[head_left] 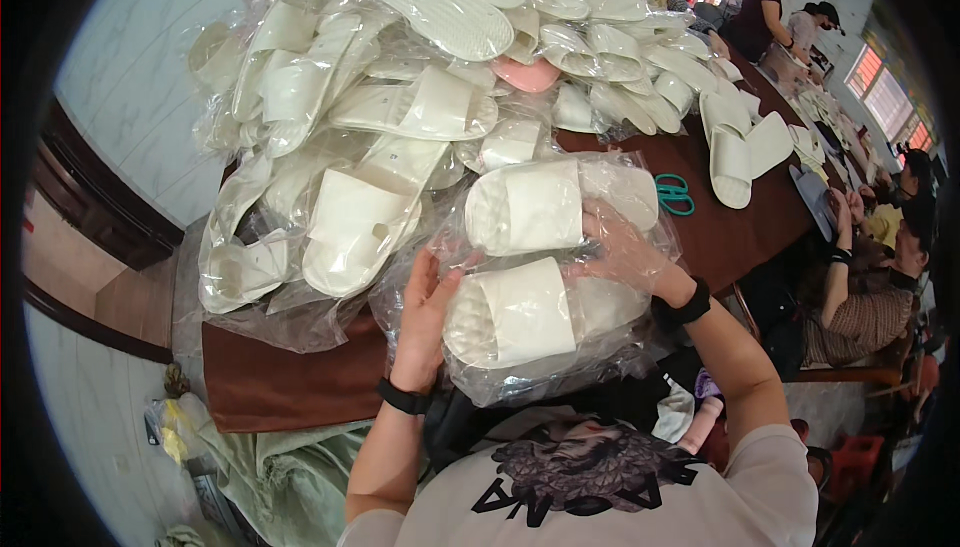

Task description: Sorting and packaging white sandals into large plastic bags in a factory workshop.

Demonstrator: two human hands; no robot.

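In front of me, at the near edge of the table, lies a pair of white slippers in clear plastic: an upper slipper point(524, 209) and a lower slipper point(526, 313), side by side with wide straps. My left hand point(425, 319) grips the left side of the bagged pair, its thumb and fingers on the plastic bag point(400, 277). From the right, my right hand point(628, 249) reaches over the heel ends, fingers closed around the pair where the two slippers meet. Plastic and slippers partly hide the fingertips of both hands.
A high heap of bagged white slippers point(415, 107) covers the table's far side, with one pink slipper point(526, 74) in it. Green-handled scissors point(674, 195) lie on the brown tabletop point(725, 237). Several people work along the right. A grey-green cloth point(285, 477) hangs at lower left.
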